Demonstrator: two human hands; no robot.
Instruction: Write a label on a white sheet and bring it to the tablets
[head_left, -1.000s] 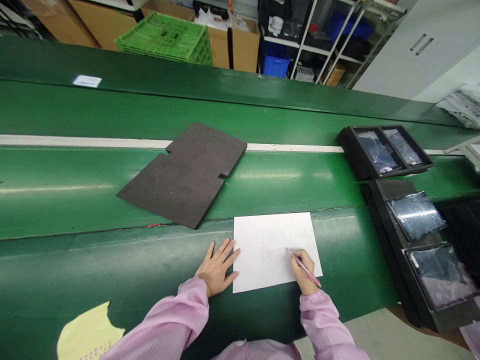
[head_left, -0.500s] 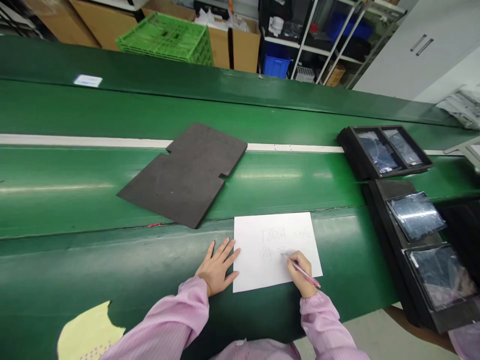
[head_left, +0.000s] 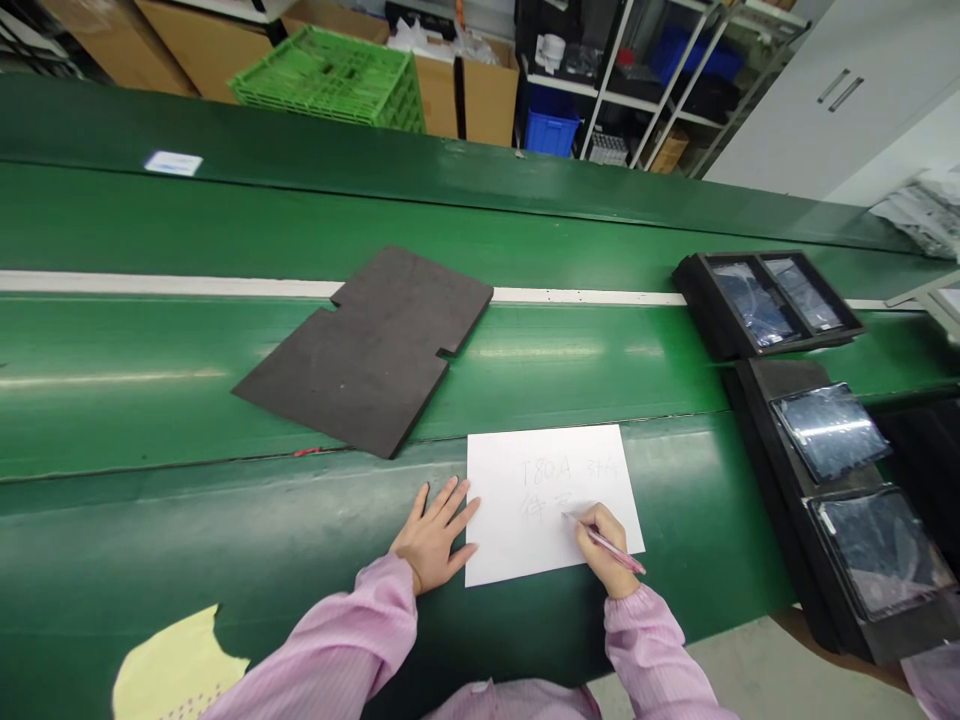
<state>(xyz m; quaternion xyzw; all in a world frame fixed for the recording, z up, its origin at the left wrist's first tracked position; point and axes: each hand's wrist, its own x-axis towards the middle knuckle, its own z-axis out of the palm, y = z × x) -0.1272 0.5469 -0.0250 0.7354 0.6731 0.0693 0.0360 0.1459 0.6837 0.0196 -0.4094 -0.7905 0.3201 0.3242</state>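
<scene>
A white sheet of paper (head_left: 517, 545) lies on the green bench in front of me, with faint handwriting reading roughly "T80A" and some characters below it. My right hand (head_left: 606, 550) is closed around a pink pen (head_left: 621, 556), its tip touching the paper by the second line. My left hand (head_left: 435, 540) lies flat with fingers spread, fingertips on the sheet's left edge. Beyond the paper rests a dark grey foam sheet (head_left: 367, 350) with notches cut in its sides.
At the right stand black foam trays (head_left: 697, 305) holding film-covered screen panels (head_left: 831, 430). A torn yellow piece (head_left: 169, 665) lies at the lower left. Behind the bench are a green crate (head_left: 330, 80), cardboard boxes (head_left: 491, 95) and a blue bin (head_left: 551, 125). A person's sleeve (head_left: 934, 680) shows at bottom right.
My right hand has shifted very slightly to the right with the pen, and the second line's last character shows more strokes. My left hand stays in place.
</scene>
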